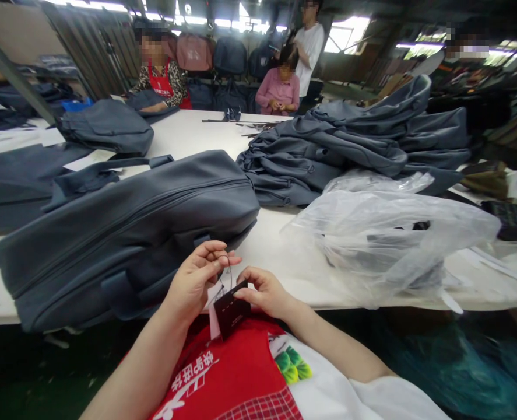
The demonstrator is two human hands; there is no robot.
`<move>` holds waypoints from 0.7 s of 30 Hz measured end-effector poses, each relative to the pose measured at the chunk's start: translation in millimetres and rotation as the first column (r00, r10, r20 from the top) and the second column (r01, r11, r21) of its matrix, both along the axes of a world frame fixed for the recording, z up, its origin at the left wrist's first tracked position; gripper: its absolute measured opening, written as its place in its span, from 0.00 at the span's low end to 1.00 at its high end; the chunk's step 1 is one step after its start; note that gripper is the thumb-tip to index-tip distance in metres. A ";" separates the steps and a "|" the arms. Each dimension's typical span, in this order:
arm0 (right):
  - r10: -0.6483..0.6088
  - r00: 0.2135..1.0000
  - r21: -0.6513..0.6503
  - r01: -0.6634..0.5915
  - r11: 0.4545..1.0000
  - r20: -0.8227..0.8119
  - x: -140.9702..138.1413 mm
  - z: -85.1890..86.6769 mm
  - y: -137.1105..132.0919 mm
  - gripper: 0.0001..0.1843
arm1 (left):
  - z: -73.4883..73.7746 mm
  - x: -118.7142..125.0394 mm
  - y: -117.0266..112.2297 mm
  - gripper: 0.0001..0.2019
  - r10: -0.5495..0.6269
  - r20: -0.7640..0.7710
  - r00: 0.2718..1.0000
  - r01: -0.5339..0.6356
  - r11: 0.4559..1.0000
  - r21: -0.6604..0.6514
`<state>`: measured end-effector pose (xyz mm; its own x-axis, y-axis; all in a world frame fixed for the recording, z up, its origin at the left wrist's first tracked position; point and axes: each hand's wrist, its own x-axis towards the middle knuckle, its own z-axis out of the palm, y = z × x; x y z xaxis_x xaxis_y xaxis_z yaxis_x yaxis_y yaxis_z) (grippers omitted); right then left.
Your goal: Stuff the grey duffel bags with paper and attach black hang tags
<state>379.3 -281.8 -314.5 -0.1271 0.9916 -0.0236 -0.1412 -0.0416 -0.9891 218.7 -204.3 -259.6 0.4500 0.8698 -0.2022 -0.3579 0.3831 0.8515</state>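
My left hand (197, 279) pinches a thin black string (229, 269) just in front of a grey-blue backpack (127, 227) that lies flat on the white table (188, 137). My right hand (264, 291) grips the top edge of a small black hang tag (231, 312) that the string runs to. Both hands are closed and sit close together at the table's near edge, above my red apron (236, 373). The tag hangs tilted over the apron.
A pile of clear plastic bags (384, 233) lies right of my hands. Behind it sits a heap of grey backpacks (354, 143), with more bags at the left (107, 125). Three other people work or stand at the table's far side.
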 end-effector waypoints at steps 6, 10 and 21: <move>-0.110 0.994 0.018 0.109 0.994 0.016 -4.1 -1.7 4.8 0.13 | 0.6 -4.3 5.1 0.18 0.256 -0.175 0.951 -0.206 0.942 0.264; -0.082 0.995 -0.023 0.081 0.996 -0.060 -15.4 -1.1 6.9 0.16 | 4.2 3.9 -7.1 0.18 0.264 -0.189 0.946 -0.237 0.959 0.154; -0.036 0.996 -0.031 0.039 0.999 0.081 -23.9 -1.7 -2.2 0.16 | 15.6 -27.8 13.0 0.19 0.188 -0.214 0.959 -0.162 0.978 0.135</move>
